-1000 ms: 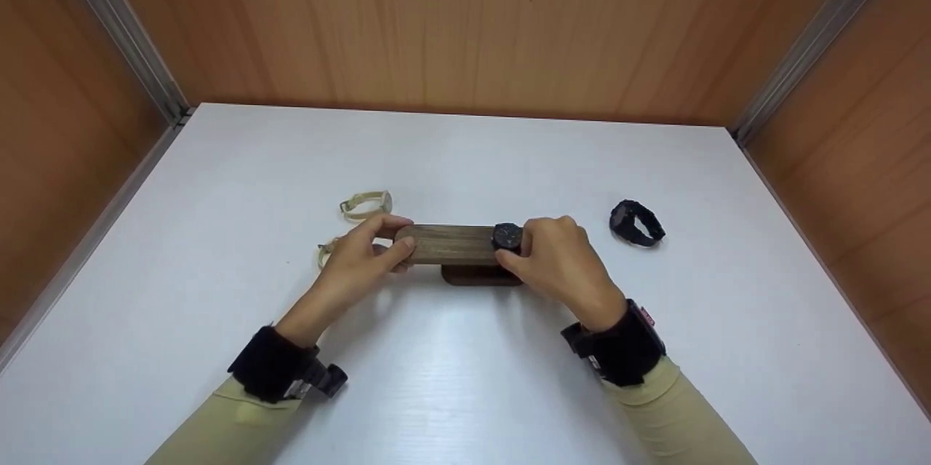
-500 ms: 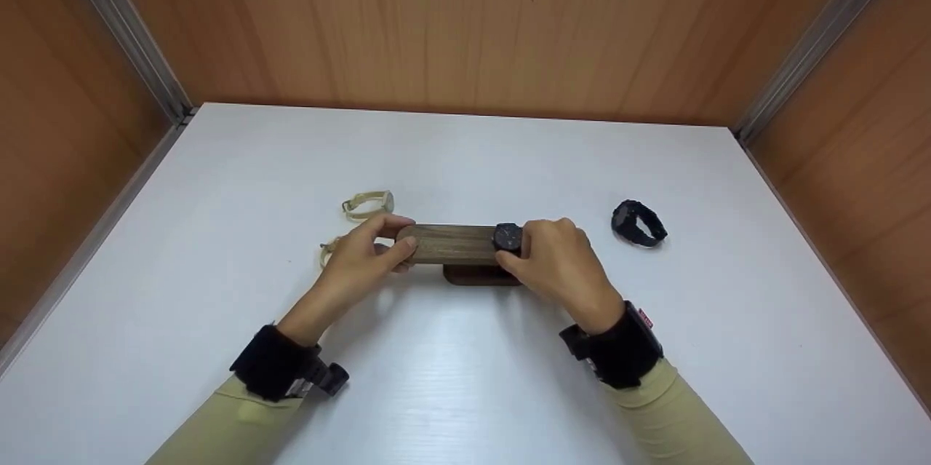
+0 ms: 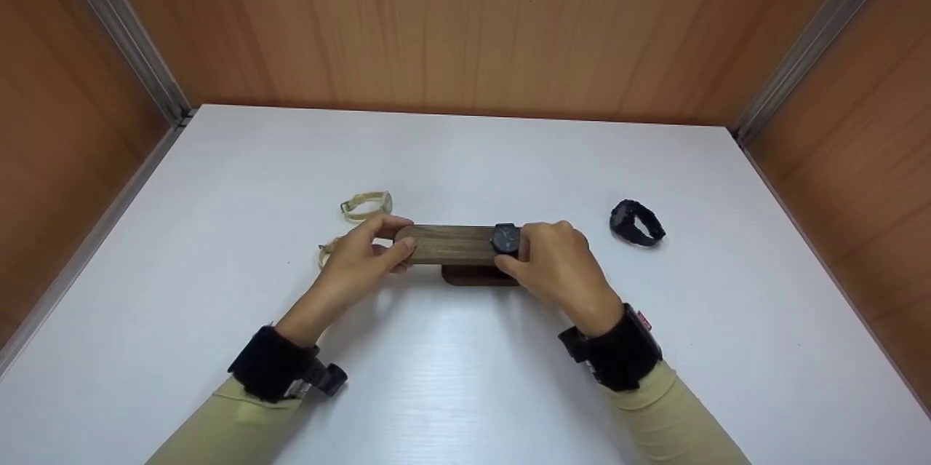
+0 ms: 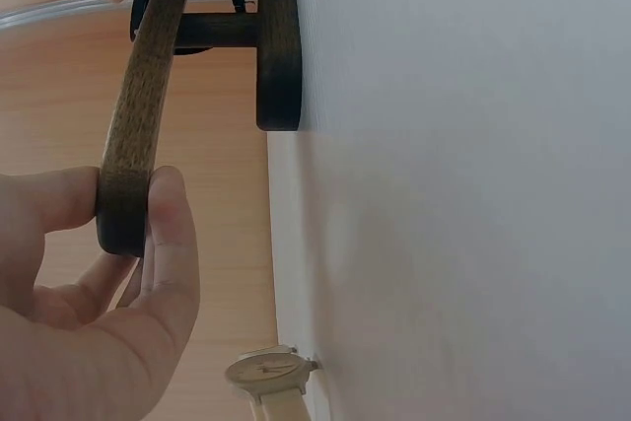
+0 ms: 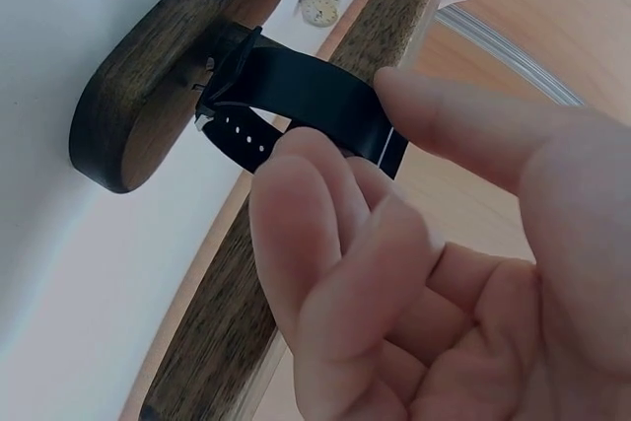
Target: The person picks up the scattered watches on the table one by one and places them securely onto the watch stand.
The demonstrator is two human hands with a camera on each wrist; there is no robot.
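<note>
My left hand point(image 3: 361, 255) pinches the free end of the wooden bar point(image 3: 452, 244), thumb under, fingers over. My right hand point(image 3: 556, 261) is closed on the black watch point(image 3: 506, 238), whose strap loops round the bar's other end, just above the stand's post. The risk, as I judge it — the stand's base point(image 3: 476, 276) is small, so a hard sideways pull on the strap could tip it on the counter point(image 3: 465, 378). The strap might also snag on the bar's edge. Two beige watches point(image 3: 366, 204) lie just behind my left hand; another black watch point(image 3: 636, 223) sits well apart on the right.
</note>
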